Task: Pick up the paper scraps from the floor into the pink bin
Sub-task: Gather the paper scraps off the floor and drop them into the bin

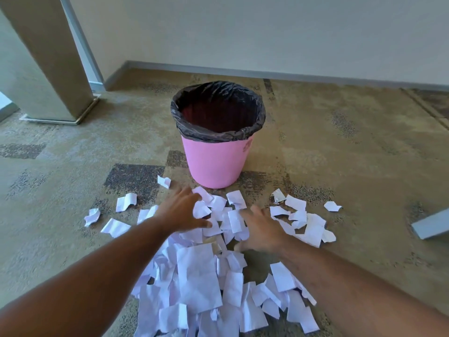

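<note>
My forearms reach out over the scraps (pixel 194 276), which run in a long heap from me toward the bin (pixel 213 159). Left hand (pixel 182 210) and right hand (pixel 262 229), fingers spread and holding nothing, flank the far end just short of the bin.

The pink bin (pixel 213 161) stood upright on the floor, lined with a black bag folded over its rim; its interior looked empty, though dark. White torn paper scraps (pixel 196 276) lay scattered just before it, thickest nearest the camera.
</note>
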Motion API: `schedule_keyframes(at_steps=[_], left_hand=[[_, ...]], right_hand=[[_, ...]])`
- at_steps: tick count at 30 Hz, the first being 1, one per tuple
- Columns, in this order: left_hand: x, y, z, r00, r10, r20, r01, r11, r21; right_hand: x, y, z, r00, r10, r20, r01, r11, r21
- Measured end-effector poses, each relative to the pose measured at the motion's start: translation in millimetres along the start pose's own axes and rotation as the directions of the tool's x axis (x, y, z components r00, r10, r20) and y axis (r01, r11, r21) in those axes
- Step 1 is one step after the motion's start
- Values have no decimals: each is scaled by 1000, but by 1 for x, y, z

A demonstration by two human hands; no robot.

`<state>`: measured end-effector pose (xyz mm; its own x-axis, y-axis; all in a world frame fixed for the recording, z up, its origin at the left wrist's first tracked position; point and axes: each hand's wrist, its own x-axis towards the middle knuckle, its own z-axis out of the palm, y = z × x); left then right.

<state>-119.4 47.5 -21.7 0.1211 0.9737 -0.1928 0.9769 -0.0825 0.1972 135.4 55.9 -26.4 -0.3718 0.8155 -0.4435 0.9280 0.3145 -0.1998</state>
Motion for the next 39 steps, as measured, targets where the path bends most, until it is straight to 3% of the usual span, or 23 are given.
schedule_keyframes(at_steps=[4,9,12,16,20,26,31,39], left_hand=[[-14,-29,19,963,-137,232,122,989,79],[-16,-44,33,916,-212,340,172,974,145],[-17,-47,43,902,-252,350,199,963,181],[-14,-39,59,892,-207,401,197,978,66],[-9,-28,70,939,-125,319,123,992,26],[-12,-13,70,977,13,215,-8,1000,-22],[-14,-9,62,990,11,139,10,988,-151],[-15,9,23,996,63,-55,-70,988,-137]], right_hand=[[12,-4,19,987,-13,158,25,997,-73],[25,-10,34,964,11,267,-11,1000,-1],[27,-24,43,963,-4,270,11,1000,-22],[32,-38,54,979,-19,204,28,999,-42],[36,-38,64,994,-18,109,21,999,-28],[30,-57,74,988,-139,-65,144,987,71],[25,-60,66,983,-122,-139,154,957,245],[11,-62,26,954,-50,-296,126,961,247]])
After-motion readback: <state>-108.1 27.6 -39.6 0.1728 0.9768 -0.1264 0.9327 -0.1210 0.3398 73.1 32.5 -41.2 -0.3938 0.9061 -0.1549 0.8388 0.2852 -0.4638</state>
